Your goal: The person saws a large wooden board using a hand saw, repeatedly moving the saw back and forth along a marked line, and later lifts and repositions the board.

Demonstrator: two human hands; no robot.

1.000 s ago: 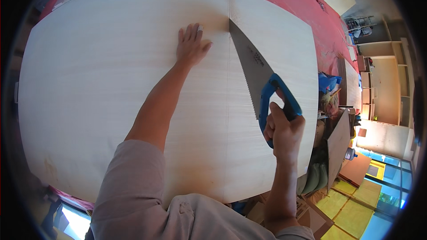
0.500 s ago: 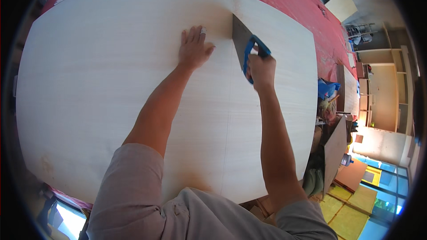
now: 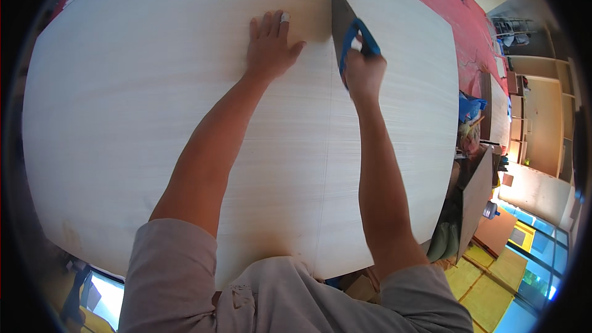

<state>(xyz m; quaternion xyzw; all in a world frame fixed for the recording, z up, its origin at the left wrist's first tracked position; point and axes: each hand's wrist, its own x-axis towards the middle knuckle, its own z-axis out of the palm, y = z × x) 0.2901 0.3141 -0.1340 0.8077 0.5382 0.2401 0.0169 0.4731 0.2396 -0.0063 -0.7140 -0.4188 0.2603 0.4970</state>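
A right hand [image 3: 365, 73] gripped a blue-handled saw [image 3: 341, 15], its blade meeting the pale board [image 3: 154, 117] toward the far edge; the left hand [image 3: 271, 49] lay flat, fingers spread.
Rightward, a jug [image 3: 490, 210], contents indistinct, showed past a leaning panel [image 3: 476, 194].

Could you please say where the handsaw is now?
In the head view, the handsaw is right of centre near the top, at the pale board, in the grip of the right hand, right of the left hand.

Two hands [image 3: 269, 55] [image 3: 365, 75], one blue-handled saw [image 3: 343, 20], one broad pale board [image 3: 154, 105], one water jug [image 3: 491, 210].
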